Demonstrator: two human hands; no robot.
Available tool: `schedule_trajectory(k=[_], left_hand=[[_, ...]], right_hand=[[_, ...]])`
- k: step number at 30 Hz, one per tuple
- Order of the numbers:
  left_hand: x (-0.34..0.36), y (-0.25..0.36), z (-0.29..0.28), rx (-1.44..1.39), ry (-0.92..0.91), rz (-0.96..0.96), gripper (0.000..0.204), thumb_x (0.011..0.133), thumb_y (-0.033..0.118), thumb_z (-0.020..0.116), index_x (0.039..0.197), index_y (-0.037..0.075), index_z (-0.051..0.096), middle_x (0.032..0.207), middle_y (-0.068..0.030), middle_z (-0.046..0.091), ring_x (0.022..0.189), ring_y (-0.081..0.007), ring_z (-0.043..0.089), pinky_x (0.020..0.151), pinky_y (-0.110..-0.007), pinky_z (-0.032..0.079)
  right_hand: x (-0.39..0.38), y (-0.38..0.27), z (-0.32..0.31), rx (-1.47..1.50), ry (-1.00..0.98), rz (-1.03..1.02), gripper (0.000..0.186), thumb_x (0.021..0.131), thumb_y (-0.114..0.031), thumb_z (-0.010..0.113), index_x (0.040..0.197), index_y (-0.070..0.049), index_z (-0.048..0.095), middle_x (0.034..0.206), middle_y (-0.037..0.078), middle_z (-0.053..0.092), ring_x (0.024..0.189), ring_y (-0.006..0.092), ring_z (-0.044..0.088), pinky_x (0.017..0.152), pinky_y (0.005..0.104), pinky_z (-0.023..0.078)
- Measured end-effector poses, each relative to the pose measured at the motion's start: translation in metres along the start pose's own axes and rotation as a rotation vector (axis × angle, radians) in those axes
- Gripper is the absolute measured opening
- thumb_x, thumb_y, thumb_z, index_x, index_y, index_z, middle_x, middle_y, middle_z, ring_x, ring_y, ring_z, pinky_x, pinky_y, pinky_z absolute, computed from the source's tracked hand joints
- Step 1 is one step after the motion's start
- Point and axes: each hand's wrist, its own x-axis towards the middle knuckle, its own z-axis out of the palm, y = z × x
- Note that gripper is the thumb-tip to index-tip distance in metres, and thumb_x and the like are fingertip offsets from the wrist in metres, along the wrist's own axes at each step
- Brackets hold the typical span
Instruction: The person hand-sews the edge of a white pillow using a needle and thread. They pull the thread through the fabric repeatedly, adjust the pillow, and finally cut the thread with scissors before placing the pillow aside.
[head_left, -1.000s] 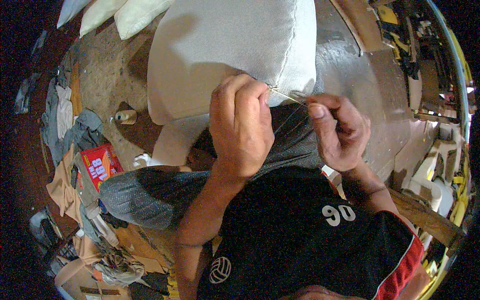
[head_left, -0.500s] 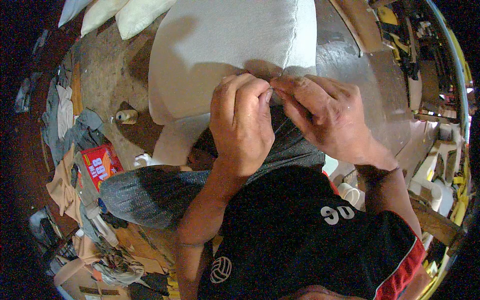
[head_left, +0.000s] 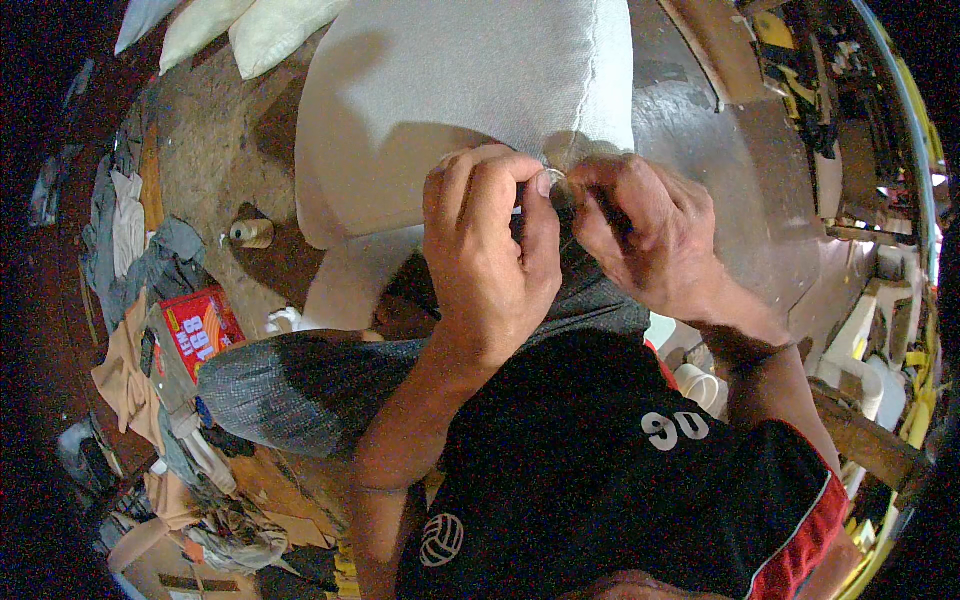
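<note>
My left hand (head_left: 492, 245) is closed in a pinch on a small, thin shiny thing (head_left: 555, 176), apparently a needle or thread, beside the lower edge of a light grey upholstered cushion (head_left: 430, 80). My right hand (head_left: 650, 235) is curled close to it from the right, its fingertips near the same thing; what it holds is too small and shadowed to name. A stitched seam runs down the cushion's right side towards the fingertips. Dark grey-clad legs (head_left: 300, 390) lie below the hands.
A thread spool (head_left: 252, 233) stands on the floor (head_left: 195, 140) at left, near scattered fabric scraps (head_left: 130, 360) and a red package (head_left: 200, 320). Pale pillows (head_left: 270, 35) lie at upper left. A white cup (head_left: 700, 390) is below my right wrist; boards and offcuts (head_left: 880, 340) line the right.
My right hand has turned and moved up and inward to my left hand's fingertips. The straight length that stretched between the hands no longer shows. My left thumb has shifted slightly.
</note>
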Motion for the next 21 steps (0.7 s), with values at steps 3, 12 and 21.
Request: schedule_trajectory(k=[3, 12, 21], left_hand=[[-0.001, -0.001, 0.001, -0.011, 0.009, 0.016, 0.017, 0.082, -0.001, 0.067, 0.098, 0.003, 0.061, 0.098, -0.0134, 0.06, 0.092, -0.0344, 0.058, 0.085, -0.044, 0.046], [-0.012, -0.004, 0.011, -0.439, 0.065, -0.142, 0.012, 0.09, -0.001, 0.06, 0.101, 0.001, 0.054, 0.1, -0.0146, 0.059, 0.091, -0.0274, 0.058, 0.085, -0.037, 0.047], [-0.018, -0.013, 0.004, -0.433, 0.004, -0.031, 0.013, 0.091, -0.003, 0.057, 0.103, 0.002, 0.053, 0.101, -0.0146, 0.06, 0.102, -0.0276, 0.059, 0.098, -0.041, 0.045]], right_hand=[[-0.005, 0.003, 0.005, -0.005, 0.041, -0.013, 0.018, 0.083, -0.01, 0.071, 0.096, -0.003, 0.06, 0.084, 0.013, 0.067, 0.07, 0.0315, 0.068, 0.06, 0.04, 0.056], [-0.009, 0.011, 0.016, 0.046, 0.132, -0.068, 0.014, 0.083, -0.004, 0.07, 0.094, -0.003, 0.062, 0.082, 0.011, 0.066, 0.065, 0.0268, 0.066, 0.058, 0.0359, 0.053], [-0.013, 0.012, 0.012, 0.098, 0.173, -0.157, 0.017, 0.08, 0.006, 0.07, 0.095, 0.0, 0.064, 0.086, 0.011, 0.07, 0.06, 0.0222, 0.061, 0.054, 0.0317, 0.047]])
